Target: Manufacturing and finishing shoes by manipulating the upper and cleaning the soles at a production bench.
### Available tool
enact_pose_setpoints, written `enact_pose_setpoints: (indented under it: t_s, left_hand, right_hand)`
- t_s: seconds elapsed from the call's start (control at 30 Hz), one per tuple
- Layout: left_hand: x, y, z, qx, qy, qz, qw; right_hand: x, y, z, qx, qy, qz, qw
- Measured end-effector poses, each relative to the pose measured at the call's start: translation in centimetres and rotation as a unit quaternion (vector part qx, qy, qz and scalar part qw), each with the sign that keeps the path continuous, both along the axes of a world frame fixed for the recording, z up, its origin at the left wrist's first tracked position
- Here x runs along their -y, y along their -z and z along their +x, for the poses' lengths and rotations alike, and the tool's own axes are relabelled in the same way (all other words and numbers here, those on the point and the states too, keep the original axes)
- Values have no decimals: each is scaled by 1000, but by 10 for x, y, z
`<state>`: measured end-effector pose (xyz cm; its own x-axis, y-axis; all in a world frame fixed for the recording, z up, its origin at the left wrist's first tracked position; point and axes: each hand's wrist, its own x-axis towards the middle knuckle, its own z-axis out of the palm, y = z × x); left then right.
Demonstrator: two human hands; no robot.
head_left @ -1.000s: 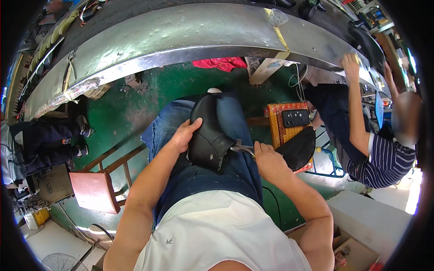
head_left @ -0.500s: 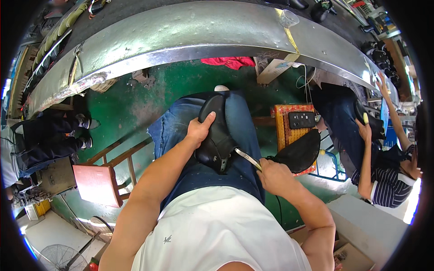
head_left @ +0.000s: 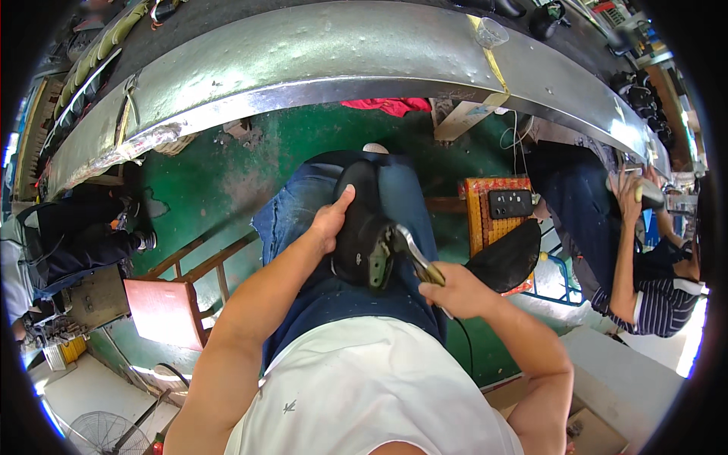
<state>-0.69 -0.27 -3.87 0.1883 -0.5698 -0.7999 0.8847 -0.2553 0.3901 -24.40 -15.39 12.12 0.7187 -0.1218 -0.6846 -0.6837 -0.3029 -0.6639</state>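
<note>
1. Your left hand (head_left: 331,224) holds the smooth, black, leather-like shoe (head_left: 356,201), its thumb along the top and its fingers mostly hidden at the left flank.
2. Your right hand (head_left: 459,290) is closed round the brass-coloured handle end of the curved, silvery metal pincers (head_left: 410,241); whether their jaws stand apart or together, you cannot tell here.
3. The shoe rests on your lap, across the blue denim trousers (head_left: 409,193), toe away from you, opening toward you. The head of the pincers is at the opening's right edge; whether it bites or only touches is unclear.
4. Judging by the smooth surface, the upper is already shaped. The green, hole-dotted insert (head_left: 376,267) shows bare in the opening, so that end looks unfinished; how much of the edge is done does not show.
5. On the dented metal bench (head_left: 326,53) stands the clear plastic cup (head_left: 491,35); you can make out no contents.
6. At lower right, the brown cardboard box (head_left: 603,432) holds things too small to identify.
7. Beside your right knee, the orange-rimmed stool with a yellow woven top (head_left: 478,220) bears the black rectangular device (head_left: 509,203) and the black half-round panel (head_left: 506,258).
</note>
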Motion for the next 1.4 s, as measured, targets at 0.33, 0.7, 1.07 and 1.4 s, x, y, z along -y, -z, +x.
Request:
enact_pose_setpoints:
  t_s: [0.33,0.7,1.07,1.4]
  left_hand:
    - [-25,39,-25,-20,-74,34,997]
    - [-2,34,-20,-118,-74,-38,990]
    - [-22,-172,77,208,-193,-175,943]
    - [-2,-170,206,639,-84,-12,765]
  right_hand:
    - [-30,46,6,21,30,65,997]
    - [-37,80,22,229,48,-15,972]
    - [43,33,3,212,122,228,942]
    - [109,-32,163,427,14,-218,877]
